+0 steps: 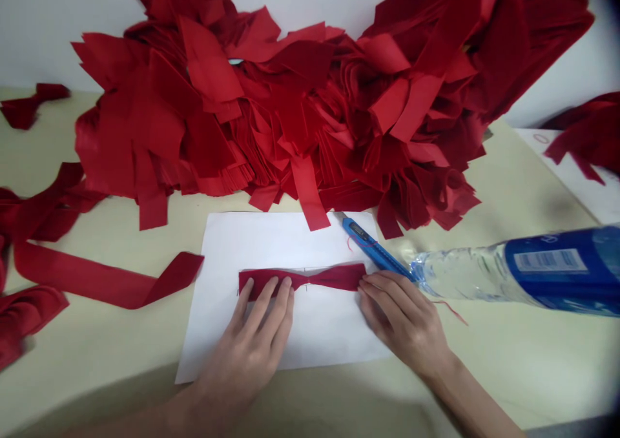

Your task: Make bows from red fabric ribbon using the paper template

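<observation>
The left hand (247,351) and right hand (404,322) are pressing open, flat fingers (264,302) onto one pinched red cloth strip (303,278), with a large heap of red cloth (271,121) remaining.

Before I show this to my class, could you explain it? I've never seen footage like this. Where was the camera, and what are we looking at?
This single picture comes from a camera worn on a person's head, looking forward and down, so the arms reach in from the bottom. There is no machine, only bare hands. The left hand and right hand hold nothing in a grip; their fingers rest on a red cloth strip, which is pinched at its middle and lies on a white paper sheet. Nearby are a blue utility knife and a water bottle lying on its side. A heap of red cloth pieces fills the pale table beyond.
</observation>
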Tool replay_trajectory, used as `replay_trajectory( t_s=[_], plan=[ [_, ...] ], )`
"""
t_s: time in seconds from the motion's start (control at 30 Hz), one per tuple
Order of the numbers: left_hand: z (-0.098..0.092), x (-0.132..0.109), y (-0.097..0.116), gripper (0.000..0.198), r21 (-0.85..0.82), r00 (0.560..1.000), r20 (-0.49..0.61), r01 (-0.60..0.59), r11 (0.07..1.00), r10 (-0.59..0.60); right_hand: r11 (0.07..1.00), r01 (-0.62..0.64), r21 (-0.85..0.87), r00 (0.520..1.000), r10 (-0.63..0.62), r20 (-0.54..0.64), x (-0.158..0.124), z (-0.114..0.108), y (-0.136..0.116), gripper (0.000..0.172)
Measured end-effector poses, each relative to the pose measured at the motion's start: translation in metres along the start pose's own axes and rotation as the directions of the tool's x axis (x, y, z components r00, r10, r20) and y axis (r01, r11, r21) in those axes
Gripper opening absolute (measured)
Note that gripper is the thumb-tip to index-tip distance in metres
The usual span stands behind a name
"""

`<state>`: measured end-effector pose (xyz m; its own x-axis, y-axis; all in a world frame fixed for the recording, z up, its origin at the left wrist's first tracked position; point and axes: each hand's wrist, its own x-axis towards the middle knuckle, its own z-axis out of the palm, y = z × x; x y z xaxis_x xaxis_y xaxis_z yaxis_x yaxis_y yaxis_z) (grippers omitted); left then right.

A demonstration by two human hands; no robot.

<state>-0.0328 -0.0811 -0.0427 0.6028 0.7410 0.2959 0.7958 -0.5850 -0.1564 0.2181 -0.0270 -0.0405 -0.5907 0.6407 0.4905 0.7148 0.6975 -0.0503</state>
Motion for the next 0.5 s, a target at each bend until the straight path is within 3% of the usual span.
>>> replay_trajectory(
  t_s=[0.13, 0.37, 0.5],
  plan=[
    [-0.001, 0.0, -0.001, 0.04, 0.01, 1.0, 0.026, -0.011, 1.0, 0.011, 0.998, -0.035, 0.058, 0.999, 0.035, 0.003, 0.0, 0.001, 0.001, 0.017],
    [0.001, 0.001, 0.001, 0.04, 0.018, 1.0, 0.03, 0.002, 1.0, -0.002, 0.941, -0.209, 0.267, 0.977, 0.21, 0.025, 0.02, -0.008, -0.009, 0.014],
    [-0.006, 0.003, -0.002, 0.042, -0.07, 0.995, 0.102, 0.002, 0.998, 0.005, 0.932, -0.183, 0.314, 0.978, 0.14, 0.154, 0.043, 0.002, -0.024, 0.024]
  ],
)
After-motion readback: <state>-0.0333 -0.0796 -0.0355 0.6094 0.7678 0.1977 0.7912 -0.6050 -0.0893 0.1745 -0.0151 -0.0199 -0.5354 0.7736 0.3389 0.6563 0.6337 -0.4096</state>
